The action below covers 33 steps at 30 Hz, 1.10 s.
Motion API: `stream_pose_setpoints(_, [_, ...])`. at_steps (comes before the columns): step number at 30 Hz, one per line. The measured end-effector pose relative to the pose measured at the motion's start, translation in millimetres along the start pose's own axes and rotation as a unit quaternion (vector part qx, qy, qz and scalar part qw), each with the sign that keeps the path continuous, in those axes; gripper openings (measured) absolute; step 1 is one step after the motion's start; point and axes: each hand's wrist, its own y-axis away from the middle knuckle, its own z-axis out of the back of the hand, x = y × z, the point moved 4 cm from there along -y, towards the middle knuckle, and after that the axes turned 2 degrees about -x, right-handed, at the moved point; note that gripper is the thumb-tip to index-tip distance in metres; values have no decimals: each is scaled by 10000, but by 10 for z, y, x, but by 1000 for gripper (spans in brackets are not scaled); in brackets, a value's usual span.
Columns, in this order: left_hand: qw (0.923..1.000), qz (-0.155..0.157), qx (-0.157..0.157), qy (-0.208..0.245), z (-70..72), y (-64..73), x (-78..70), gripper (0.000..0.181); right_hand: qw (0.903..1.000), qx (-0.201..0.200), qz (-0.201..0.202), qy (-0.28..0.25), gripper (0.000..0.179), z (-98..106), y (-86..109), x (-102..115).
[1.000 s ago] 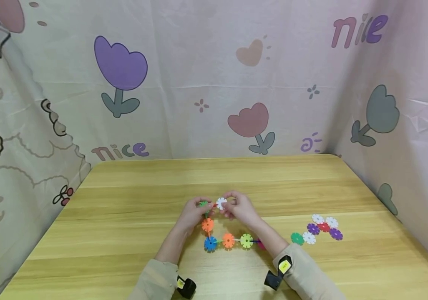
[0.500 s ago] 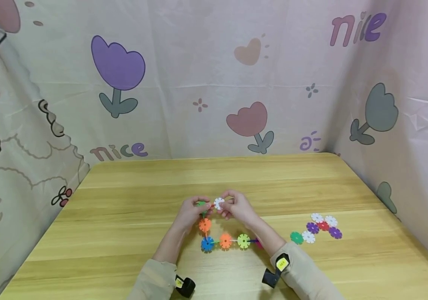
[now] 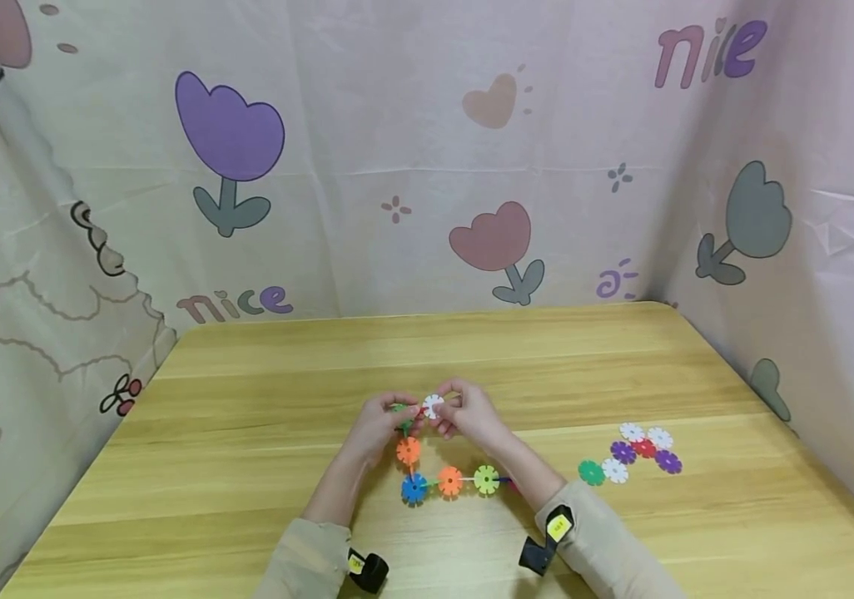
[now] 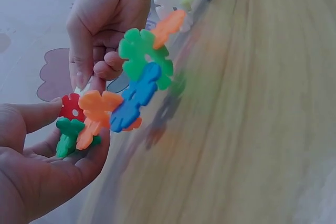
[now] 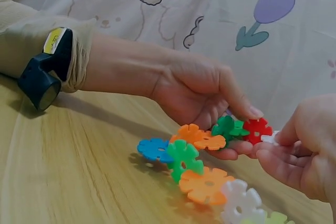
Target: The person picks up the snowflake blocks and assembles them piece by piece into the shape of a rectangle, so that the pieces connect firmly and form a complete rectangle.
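Note:
My left hand (image 3: 378,426) pinches the red snowflake disc (image 5: 257,130) between thumb and fingers. Beside it the dark green disc (image 4: 67,136) lies against those fingers. A white snowflake disc (image 3: 433,406) is pinched by my right hand (image 3: 475,416), at the edge of the red one; how deep it sits in the slot is hidden. From the green disc the joined chain runs through an orange disc (image 3: 408,451) to a blue disc (image 3: 414,488), then turns right along the table past another orange disc (image 3: 450,482) and a yellow-green disc (image 3: 486,480). My right forearm hides its far end.
Loose discs lie on the wooden table (image 3: 247,499) to the right: a green one (image 3: 591,472), several white ones, a red one (image 3: 644,448) and purple ones (image 3: 668,462). A printed cloth (image 3: 352,166) hangs behind the table. Black cameras sit on both sleeves.
The white disc has come slightly closer to my left hand. Both hands keep their pinch, and the head view has shifted a little.

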Motion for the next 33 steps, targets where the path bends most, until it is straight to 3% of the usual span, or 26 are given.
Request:
stream_pose_setpoints(14, [9996,60,290,-32,-55,-4,32,29,9955,111,49,942,21,40,12,-39])
stream_pose_setpoints(23, [9992,6,400,-56,-62,42,-11,32,9959,462,100,769,27,93,89,52])
stream_pose_setpoints(33, [9997,-62,213,-139,-46,5,45,28,9978,138,60,645,35,449,95,-78])
